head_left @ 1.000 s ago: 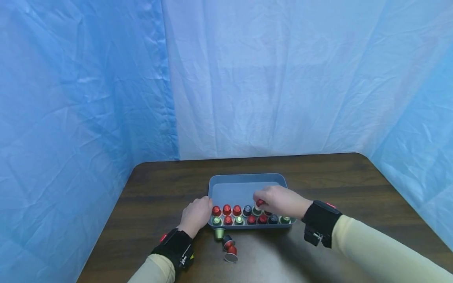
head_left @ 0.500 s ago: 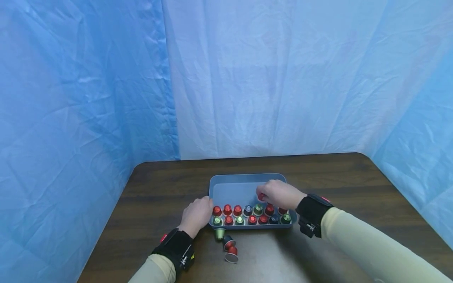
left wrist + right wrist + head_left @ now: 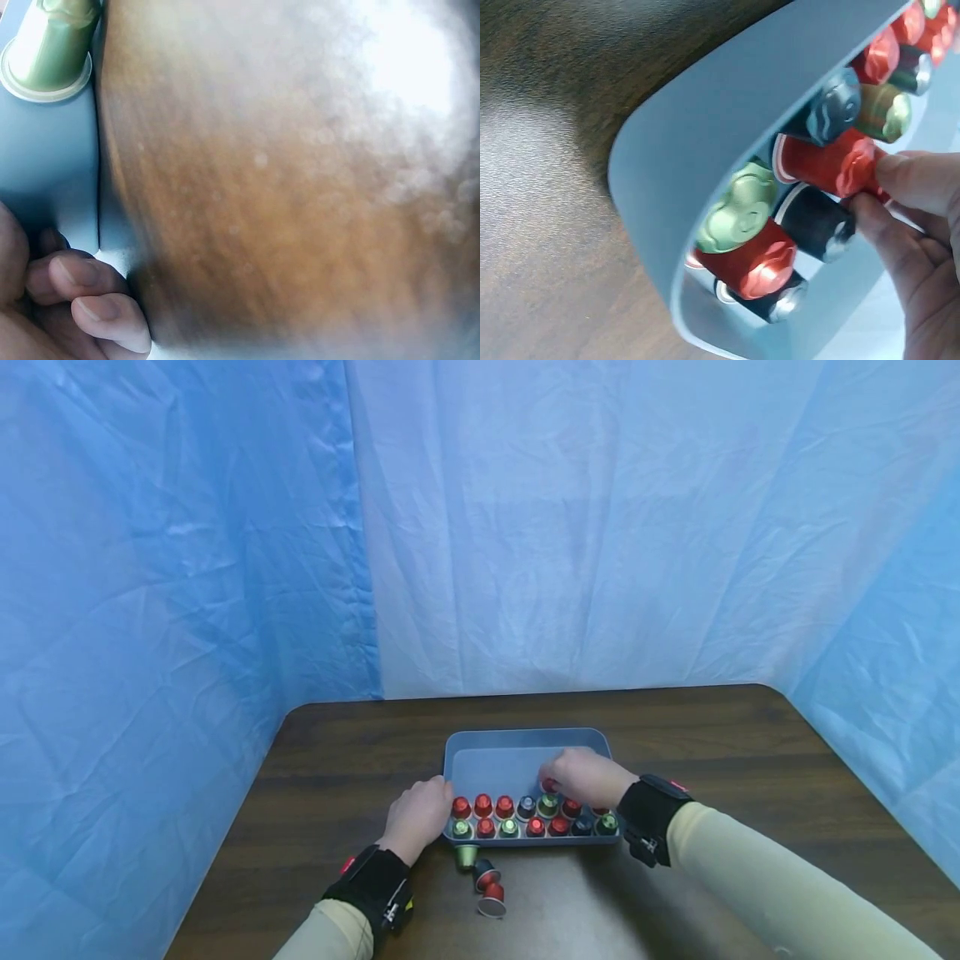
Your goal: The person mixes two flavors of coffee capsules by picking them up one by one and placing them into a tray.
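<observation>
In the head view a blue-grey tray (image 3: 517,739) holds rows of coffee capsules along its near side, in red, green and dark colours. My left hand (image 3: 417,812) grips the tray's left edge; curled fingertips (image 3: 105,307) show at its corner in the left wrist view. My right hand (image 3: 588,777) is over the tray's right half, pinching a red coffee capsule (image 3: 550,785) just behind the rows. In the right wrist view the thumb (image 3: 915,180) and index finger partly hide that capsule. A standing red capsule (image 3: 814,161) and a black capsule (image 3: 816,221) are close to the fingertips.
In front of the tray, a green capsule (image 3: 466,857), a dark capsule (image 3: 485,868) and a red capsule (image 3: 492,893) lie on the dark wooden table (image 3: 360,752). Blue cloth (image 3: 562,543) hangs behind the table and along both sides.
My right hand rose slightly away from the capsule rows with the red capsule, then came back a little lower and leftward. The left hand stays at the tray's edge.
</observation>
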`<act>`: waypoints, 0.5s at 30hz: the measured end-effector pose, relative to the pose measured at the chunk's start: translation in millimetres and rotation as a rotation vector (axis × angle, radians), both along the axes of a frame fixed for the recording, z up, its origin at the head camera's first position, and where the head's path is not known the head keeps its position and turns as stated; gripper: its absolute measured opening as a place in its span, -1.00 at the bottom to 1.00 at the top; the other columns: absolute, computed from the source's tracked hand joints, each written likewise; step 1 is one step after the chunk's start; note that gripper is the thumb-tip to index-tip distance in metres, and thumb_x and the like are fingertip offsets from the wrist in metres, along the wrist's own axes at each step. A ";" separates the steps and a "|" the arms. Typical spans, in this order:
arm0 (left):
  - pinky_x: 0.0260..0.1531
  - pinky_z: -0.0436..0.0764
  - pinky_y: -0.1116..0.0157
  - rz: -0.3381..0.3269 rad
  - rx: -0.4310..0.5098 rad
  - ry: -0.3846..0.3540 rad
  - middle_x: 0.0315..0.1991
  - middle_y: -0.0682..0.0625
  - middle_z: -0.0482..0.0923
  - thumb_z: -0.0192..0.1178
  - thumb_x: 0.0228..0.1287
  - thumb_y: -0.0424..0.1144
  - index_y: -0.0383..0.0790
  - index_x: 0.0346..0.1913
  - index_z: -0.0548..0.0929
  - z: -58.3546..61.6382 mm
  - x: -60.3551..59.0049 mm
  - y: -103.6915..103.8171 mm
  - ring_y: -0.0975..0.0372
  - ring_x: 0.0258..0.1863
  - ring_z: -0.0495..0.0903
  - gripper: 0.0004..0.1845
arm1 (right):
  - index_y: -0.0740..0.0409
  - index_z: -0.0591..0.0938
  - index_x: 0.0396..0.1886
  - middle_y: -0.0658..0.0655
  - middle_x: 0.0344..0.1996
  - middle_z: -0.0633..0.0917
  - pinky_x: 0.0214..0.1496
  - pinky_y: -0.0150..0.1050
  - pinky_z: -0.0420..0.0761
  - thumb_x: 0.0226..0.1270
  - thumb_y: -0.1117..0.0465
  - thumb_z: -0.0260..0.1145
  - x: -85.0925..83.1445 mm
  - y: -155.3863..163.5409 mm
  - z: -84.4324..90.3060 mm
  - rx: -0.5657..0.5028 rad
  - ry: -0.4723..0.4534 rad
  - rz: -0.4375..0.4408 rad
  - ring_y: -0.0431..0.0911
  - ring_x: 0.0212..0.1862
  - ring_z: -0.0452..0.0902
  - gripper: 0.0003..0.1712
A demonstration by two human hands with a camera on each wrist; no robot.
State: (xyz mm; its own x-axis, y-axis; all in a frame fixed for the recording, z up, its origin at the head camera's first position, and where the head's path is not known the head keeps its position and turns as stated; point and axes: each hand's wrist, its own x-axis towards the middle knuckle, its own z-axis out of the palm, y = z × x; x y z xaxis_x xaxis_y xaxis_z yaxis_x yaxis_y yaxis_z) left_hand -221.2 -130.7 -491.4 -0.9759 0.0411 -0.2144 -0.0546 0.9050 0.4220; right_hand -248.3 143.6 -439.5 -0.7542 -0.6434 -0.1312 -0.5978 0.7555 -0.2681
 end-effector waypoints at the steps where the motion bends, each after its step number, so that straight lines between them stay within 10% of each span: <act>1: -0.53 0.51 0.24 0.000 0.000 0.005 -0.50 -0.03 0.46 0.06 0.58 -0.04 -0.24 -0.14 0.60 -0.3 -0.4 -0.2 0.17 -0.53 0.50 -0.69 | 0.06 0.78 -0.12 -0.05 -0.29 0.78 -0.03 -0.20 0.70 0.39 0.23 0.41 0.0 0.5 -0.9 0.001 0.015 0.012 -0.25 -0.27 0.63 -0.88; 15: -0.56 0.46 0.23 0.014 0.013 -0.006 -0.52 -0.05 0.46 0.01 0.60 -0.04 -0.22 -0.21 0.60 -2.8 -1.8 -1.3 0.15 -0.56 0.49 -0.67 | 0.11 0.73 -0.02 -0.07 -0.32 0.74 -0.13 -0.23 0.69 0.45 0.22 0.35 5.6 8.1 -3.4 -0.049 0.106 0.099 -0.32 -0.35 0.53 -0.82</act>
State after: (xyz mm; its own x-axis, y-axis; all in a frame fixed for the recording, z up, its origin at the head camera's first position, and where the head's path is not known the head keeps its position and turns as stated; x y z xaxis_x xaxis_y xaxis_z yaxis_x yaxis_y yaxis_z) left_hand -223.0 -132.0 -494.2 -0.9751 0.0307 -0.2196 -0.0693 0.8987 0.4330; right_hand -242.7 151.7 -442.9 -0.6948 -0.7189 -0.0204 -0.6956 0.6790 -0.2348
